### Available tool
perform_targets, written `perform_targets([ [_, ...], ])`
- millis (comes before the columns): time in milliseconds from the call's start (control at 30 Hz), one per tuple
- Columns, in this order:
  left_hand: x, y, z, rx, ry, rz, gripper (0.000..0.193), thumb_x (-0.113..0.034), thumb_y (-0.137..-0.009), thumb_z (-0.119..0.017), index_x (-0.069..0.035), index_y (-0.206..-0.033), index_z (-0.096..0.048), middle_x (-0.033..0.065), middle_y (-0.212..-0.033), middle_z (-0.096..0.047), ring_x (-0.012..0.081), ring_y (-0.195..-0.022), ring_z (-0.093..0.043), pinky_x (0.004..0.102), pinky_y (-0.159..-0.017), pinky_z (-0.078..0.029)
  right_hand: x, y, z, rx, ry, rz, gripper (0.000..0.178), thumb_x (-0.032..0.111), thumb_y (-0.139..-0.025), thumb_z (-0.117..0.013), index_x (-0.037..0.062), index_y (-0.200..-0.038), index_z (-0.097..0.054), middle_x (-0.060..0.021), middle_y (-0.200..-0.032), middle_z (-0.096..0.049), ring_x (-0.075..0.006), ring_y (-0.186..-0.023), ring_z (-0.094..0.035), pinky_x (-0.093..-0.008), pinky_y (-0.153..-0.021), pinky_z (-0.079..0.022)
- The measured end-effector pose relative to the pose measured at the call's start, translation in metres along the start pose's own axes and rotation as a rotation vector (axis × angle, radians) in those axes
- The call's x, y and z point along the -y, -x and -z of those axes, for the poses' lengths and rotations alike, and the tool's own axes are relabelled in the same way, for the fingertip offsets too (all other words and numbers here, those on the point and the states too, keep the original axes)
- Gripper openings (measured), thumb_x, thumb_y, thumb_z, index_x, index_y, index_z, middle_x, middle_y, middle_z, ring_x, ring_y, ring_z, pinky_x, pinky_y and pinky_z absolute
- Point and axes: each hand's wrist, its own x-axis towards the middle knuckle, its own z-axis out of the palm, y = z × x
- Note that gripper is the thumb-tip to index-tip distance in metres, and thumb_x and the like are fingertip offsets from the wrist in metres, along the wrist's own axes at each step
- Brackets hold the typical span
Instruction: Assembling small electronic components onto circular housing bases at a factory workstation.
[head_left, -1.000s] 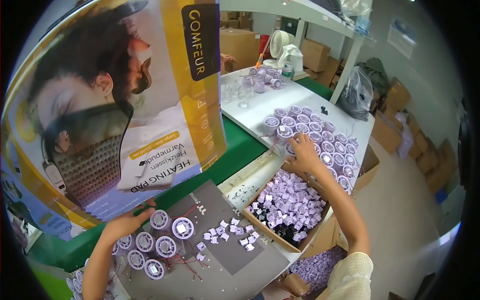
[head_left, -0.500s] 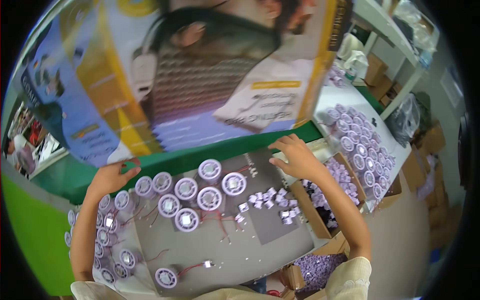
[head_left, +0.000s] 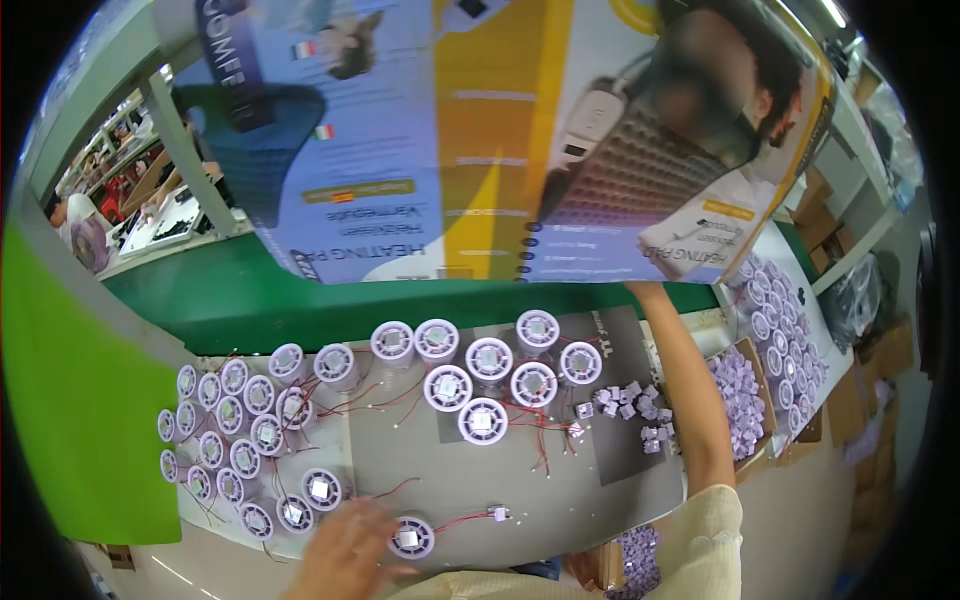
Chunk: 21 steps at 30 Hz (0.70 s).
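My left hand (head_left: pixel 350 548), blurred by motion, is low over the near edge of the table. Its fingers look apart, beside a lone round lilac housing (head_left: pixel 412 538) with a pale square on top. Red wires run from this housing to a small white connector (head_left: pixel 498 513). My right forearm (head_left: pixel 697 410) reaches up the right side, and the hand is hidden behind a large printed cardboard sheet (head_left: pixel 480 200) in blue and yellow. More lilac housings (head_left: pixel 484 421) with red wires stand mid-table, and a denser group (head_left: pixel 230 415) stands at the left.
Small lilac pieces (head_left: pixel 630 402) lie on a dark patch of the grey mat (head_left: pixel 430 465). At the right is a cardboard box (head_left: pixel 768 405) of similar pieces, with many housings (head_left: pixel 785 340) on a white table beyond. A green ledge (head_left: pixel 400 305) runs along the back.
My left hand has left the cardboard sheet's lower corner and come down beside the lone housing. My right hand has gone behind the sheet. The view has turned left; the sheet appears farther right.
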Motion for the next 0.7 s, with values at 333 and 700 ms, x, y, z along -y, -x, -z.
perform_targets([
  [333, -0.008, 0.009, -0.092, -0.124, -0.054, 0.129, 0.052, -0.026, -0.077, -0.069, -0.003, -0.122, -0.056, 0.0163, -0.12, -0.056, 0.0354, -0.108, -0.056, 0.043, -0.09, -0.049, -0.006, -0.123, 0.094, 0.051, -0.891, -0.325, 0.045, 0.039, -0.094, -0.056, 0.007, -0.126, -0.056, -0.0131, -0.123, -0.062, -0.0292, -0.113, -0.059, -0.0422, -0.096, -0.048],
  [700, 0.002, -0.015, -0.07, -0.223, 0.087, -0.073, 0.015, -0.022, -0.081, -0.068, -0.01, -0.091, -0.067, 0.0062, -0.114, -0.062, 0.0243, -0.115, -0.054, 0.0495, -0.098, -0.041, -0.08, -0.126, 0.209, 0.599, -1.836, -0.457, 0.056, 0.042, -0.098, -0.052, 0.0079, -0.142, -0.046, -0.0121, -0.128, -0.057, -0.0288, -0.117, -0.056, -0.0446, -0.102, -0.045],
])
